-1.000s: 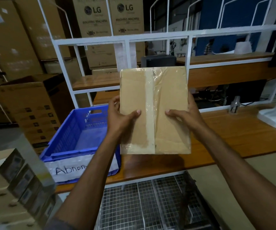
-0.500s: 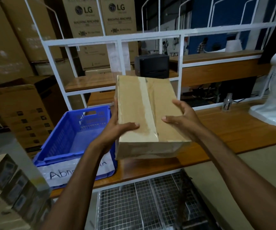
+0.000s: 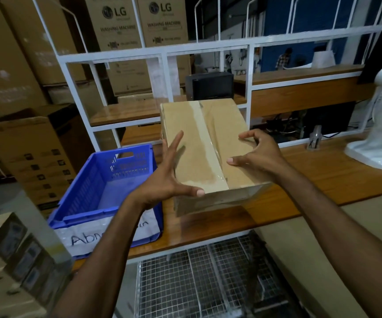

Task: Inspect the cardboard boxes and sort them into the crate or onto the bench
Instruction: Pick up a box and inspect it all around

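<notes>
Box [image 3: 219,120] sits on bench [image 3: 334,177], just right of blue crate [image 3: 93,187]. Your left hand [image 3: 162,182] has fingers spread, your right hand [image 3: 261,157] has fingers arched on top; neither grips. Placement looks done. Next: pull clear, grab another box.

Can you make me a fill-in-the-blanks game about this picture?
The cardboard box sits on the wooden ____. The crate beside it is coloured ____. The fan at the right edge is coloured ____.
Missing words: bench, blue, white.
</notes>
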The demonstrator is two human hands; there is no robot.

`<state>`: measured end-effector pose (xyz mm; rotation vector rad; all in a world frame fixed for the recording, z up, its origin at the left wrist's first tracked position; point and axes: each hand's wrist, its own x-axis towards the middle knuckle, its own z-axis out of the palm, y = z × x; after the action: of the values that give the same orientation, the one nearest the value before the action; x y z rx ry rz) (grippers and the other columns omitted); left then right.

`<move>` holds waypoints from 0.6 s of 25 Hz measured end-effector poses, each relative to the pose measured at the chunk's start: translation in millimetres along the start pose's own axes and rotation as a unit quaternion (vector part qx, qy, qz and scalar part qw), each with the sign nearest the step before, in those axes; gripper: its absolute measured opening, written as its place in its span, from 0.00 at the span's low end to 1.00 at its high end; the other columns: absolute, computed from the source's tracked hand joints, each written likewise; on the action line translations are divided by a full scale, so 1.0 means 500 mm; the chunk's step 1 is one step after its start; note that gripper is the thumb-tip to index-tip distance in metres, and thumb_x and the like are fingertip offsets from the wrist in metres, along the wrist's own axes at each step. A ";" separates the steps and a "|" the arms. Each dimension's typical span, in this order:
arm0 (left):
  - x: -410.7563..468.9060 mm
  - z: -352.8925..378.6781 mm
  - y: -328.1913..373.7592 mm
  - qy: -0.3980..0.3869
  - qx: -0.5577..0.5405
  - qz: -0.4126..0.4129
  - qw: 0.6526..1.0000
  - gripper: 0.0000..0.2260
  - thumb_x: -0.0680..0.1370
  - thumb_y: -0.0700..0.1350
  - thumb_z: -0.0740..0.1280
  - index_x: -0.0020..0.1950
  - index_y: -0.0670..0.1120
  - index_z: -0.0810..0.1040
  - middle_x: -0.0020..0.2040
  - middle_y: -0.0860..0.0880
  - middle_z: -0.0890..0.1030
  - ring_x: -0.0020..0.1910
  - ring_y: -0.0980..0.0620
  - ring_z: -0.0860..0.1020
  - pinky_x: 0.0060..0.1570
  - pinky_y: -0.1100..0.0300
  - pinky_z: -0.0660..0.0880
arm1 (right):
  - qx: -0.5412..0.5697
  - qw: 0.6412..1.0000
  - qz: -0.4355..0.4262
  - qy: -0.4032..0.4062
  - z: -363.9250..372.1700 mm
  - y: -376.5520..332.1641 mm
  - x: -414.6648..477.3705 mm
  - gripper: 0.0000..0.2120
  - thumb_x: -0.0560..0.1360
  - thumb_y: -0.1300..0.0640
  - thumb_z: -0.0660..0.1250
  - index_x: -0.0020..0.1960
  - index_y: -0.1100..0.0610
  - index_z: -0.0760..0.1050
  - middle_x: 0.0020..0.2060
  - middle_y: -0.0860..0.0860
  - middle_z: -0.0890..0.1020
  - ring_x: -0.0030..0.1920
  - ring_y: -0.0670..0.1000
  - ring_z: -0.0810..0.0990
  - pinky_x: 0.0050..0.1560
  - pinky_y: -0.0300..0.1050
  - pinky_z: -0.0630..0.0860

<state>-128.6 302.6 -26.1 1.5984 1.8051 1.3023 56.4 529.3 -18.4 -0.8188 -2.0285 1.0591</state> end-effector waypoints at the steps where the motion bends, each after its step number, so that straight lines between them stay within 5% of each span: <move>1: -0.002 0.000 0.004 -0.009 0.035 0.004 0.999 0.63 0.64 0.50 0.87 0.83 0.70 0.44 0.84 0.59 0.35 0.83 0.58 0.42 0.79 0.52 0.55 | 0.006 1.000 0.006 -0.005 0.000 -0.002 -0.002 0.36 0.58 0.50 0.88 0.63 0.46 0.76 0.61 0.46 0.74 0.62 0.52 0.74 0.58 0.52 0.78; 3: -0.002 -0.001 0.005 -0.010 0.081 0.010 0.997 0.62 0.64 0.51 0.85 0.83 0.68 0.44 0.82 0.54 0.27 0.81 0.56 0.32 0.79 0.54 0.50 | 0.020 1.000 0.013 -0.006 0.003 -0.002 -0.004 0.34 0.59 0.51 0.88 0.61 0.48 0.77 0.59 0.45 0.75 0.61 0.51 0.74 0.54 0.48 0.76; 8: 0.002 -0.011 0.005 0.023 0.184 0.029 0.982 0.59 0.66 0.51 0.84 0.86 0.61 0.48 0.82 0.52 0.25 0.78 0.61 0.36 0.70 0.79 0.48 | -0.022 0.999 -0.005 0.031 0.003 -0.002 -0.004 0.35 0.59 0.46 0.87 0.59 0.50 0.74 0.58 0.45 0.76 0.59 0.49 0.74 0.47 0.44 0.72; 13: -0.006 0.018 -0.026 0.062 0.171 0.067 0.981 0.46 0.69 0.52 0.82 0.83 0.55 0.64 0.85 0.55 0.33 0.81 0.64 0.38 0.79 0.56 0.56 | -0.086 0.995 -0.040 0.032 -0.001 -0.019 -0.003 0.29 0.60 0.43 0.85 0.52 0.52 0.76 0.54 0.47 0.77 0.57 0.50 0.75 0.39 0.40 0.67; 15: -0.011 0.025 -0.036 0.075 0.153 0.088 0.981 0.37 0.70 0.55 0.79 0.78 0.55 0.72 0.86 0.57 0.38 0.83 0.61 0.43 0.78 0.53 0.62 | -0.073 0.996 -0.035 -0.035 -0.020 -0.027 0.002 0.26 0.60 0.43 0.86 0.51 0.50 0.79 0.57 0.46 0.76 0.59 0.51 0.75 0.42 0.41 0.70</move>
<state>-127.4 303.9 -48.8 1.9038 2.0789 1.2988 61.0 527.9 -2.4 -0.7888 -2.1981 0.9201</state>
